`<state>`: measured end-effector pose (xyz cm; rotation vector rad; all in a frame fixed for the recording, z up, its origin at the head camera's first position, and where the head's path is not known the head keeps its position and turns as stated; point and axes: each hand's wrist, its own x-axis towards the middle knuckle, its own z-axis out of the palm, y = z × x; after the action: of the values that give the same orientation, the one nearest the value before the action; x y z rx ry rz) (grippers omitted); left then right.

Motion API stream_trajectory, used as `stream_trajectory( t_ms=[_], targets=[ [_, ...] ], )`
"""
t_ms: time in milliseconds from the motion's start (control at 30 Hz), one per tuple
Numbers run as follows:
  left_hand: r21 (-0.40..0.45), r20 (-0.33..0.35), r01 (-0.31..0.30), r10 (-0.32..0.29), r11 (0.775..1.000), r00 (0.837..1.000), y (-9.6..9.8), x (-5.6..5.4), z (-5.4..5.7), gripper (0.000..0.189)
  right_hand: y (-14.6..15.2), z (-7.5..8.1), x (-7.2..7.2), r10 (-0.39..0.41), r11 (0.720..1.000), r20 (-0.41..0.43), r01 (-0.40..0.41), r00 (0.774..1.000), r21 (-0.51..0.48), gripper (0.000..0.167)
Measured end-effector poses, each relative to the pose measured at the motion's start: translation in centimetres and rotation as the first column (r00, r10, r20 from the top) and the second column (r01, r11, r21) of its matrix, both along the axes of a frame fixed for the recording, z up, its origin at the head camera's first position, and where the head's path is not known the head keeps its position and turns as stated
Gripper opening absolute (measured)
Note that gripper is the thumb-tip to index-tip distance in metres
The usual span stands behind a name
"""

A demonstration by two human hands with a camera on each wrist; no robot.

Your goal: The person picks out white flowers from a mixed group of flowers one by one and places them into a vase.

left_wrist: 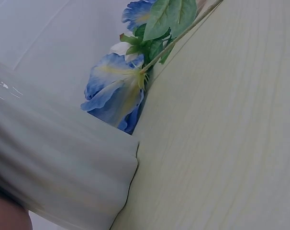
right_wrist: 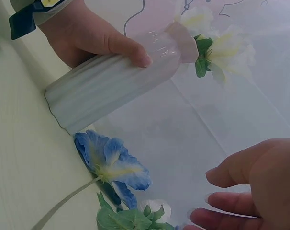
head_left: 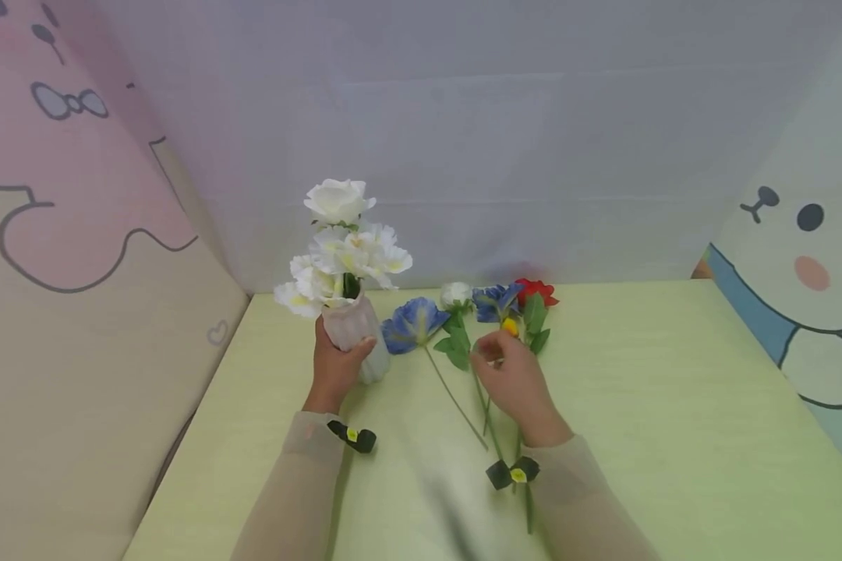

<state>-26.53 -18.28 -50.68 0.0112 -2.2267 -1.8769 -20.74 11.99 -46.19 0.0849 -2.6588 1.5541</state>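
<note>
My left hand [head_left: 337, 370] grips a pale ribbed vase [head_left: 370, 343], thumb across its near side, fingers hidden behind it. White flowers [head_left: 340, 201] stand up out of the vase's mouth. In the right wrist view, the vase [right_wrist: 111, 88] has its base at the tabletop. My right hand [head_left: 515, 378] is over the stems of the loose flowers; its thumb and fingers [right_wrist: 231, 203] are apart with nothing between them. Nearest the vase lies a blue flower [head_left: 415, 323]. Beyond it are a white rose [head_left: 455, 294], another blue flower [head_left: 494, 302] and a red flower [head_left: 535, 291].
A small yellow bloom [head_left: 511, 326] shows just beyond the right hand. The pale yellow-green table [head_left: 673, 389] meets a plain light wall [head_left: 463, 156] at the back. Panels with cartoon animals [head_left: 807, 312] stand at both sides.
</note>
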Motion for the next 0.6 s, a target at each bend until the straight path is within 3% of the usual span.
stream_trajectory(
  t_ms=[333, 600],
  targets=[
    [0.005, -0.002, 0.001, -0.001, 1.000, 1.000, -0.3, -0.2, -0.1, 0.086, -0.2, -0.9, -0.6, -0.021, 0.988, 0.137, 0.000, 0.990, 0.155, 0.031],
    [0.008, 0.010, 0.014, -0.014, 1.000, 1.000, -0.1, -0.1, 0.0, 0.087, -0.4, -2.3, -1.0, -0.019, 0.963, 0.116, -0.013, 0.993, 0.269, 0.037]
  ],
)
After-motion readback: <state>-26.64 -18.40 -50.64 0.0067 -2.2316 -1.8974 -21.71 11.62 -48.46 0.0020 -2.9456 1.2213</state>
